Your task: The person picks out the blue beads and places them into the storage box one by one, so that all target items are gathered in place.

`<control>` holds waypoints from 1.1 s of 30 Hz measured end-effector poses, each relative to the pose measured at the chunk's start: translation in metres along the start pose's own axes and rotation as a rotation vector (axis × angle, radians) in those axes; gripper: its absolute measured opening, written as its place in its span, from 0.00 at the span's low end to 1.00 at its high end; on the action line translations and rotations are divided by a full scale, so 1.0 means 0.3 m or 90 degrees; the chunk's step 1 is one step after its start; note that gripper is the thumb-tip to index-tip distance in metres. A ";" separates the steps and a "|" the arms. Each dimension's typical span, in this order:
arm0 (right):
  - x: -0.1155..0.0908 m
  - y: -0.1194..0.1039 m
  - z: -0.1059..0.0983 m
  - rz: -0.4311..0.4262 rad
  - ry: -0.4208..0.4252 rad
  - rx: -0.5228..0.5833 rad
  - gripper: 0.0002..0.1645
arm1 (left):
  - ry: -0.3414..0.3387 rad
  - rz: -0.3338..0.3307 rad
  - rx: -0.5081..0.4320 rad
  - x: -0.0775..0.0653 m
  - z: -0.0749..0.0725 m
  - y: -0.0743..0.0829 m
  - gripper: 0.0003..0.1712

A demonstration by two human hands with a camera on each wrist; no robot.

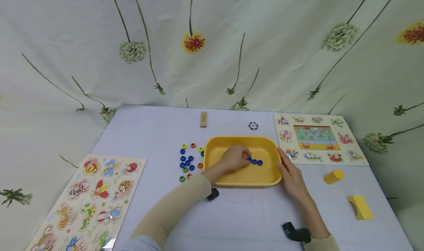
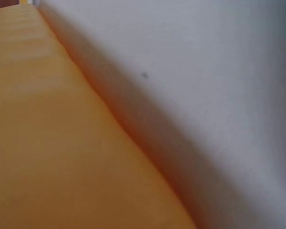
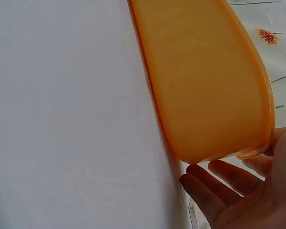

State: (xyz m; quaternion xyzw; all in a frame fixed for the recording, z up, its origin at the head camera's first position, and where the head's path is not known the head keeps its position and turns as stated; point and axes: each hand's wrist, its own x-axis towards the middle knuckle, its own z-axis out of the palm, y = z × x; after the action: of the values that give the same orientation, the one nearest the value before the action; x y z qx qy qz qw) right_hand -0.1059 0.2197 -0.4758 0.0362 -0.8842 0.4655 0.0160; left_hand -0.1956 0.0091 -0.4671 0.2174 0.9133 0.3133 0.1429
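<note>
A yellow tray [image 1: 245, 178] stands in the middle of the table. Inside it, a short row of blue beads [image 1: 260, 162] lies toward the right. My left hand [image 1: 234, 158] reaches over the tray's left side, its fingertips pinching the blue bead at the left end of that row. At the tray's right end, my right hand [image 1: 293, 179] holds the rim, with its thumb at the edge and the other fingers spread along the outside, as the right wrist view shows. Only the tray's outer wall [image 2: 62, 143] and the tabletop appear in the left wrist view.
Loose blue, green, orange and yellow beads [image 1: 187, 163] lie left of the tray. An insect puzzle board [image 1: 99, 192] is at left, a sea-animal board [image 1: 316, 138] at back right. Behind are a wooden block [image 1: 203, 119] and a chip [image 1: 253, 126]; a yellow cylinder [image 1: 334, 176] and arch [image 1: 361, 207] lie right.
</note>
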 end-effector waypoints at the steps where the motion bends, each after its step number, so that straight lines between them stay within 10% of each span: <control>1: 0.000 0.000 0.001 -0.001 -0.001 -0.001 0.28 | -0.001 -0.001 0.005 -0.001 0.001 0.002 0.09; 10: -0.001 -0.004 0.000 -0.001 0.005 -0.011 0.28 | 0.026 0.036 0.016 -0.029 -0.012 0.005 0.17; 16: -0.003 -0.002 0.003 0.001 0.003 -0.001 0.28 | 0.085 0.076 -0.117 -0.141 -0.105 -0.001 0.20; 27: 0.000 0.000 0.001 -0.004 0.012 -0.008 0.28 | 0.354 -0.004 -0.177 -0.355 -0.331 -0.335 0.18; 33: -0.001 0.000 0.005 -0.009 0.007 -0.005 0.28 | 0.366 -0.067 -0.224 -0.420 -0.380 -0.409 0.18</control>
State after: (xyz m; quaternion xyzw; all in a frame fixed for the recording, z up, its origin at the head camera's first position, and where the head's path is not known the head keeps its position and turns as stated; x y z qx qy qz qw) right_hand -0.1056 0.2185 -0.4765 0.0398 -0.8856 0.4621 0.0243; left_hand -0.1696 -0.1974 -0.4424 0.0448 0.8581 0.5069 -0.0689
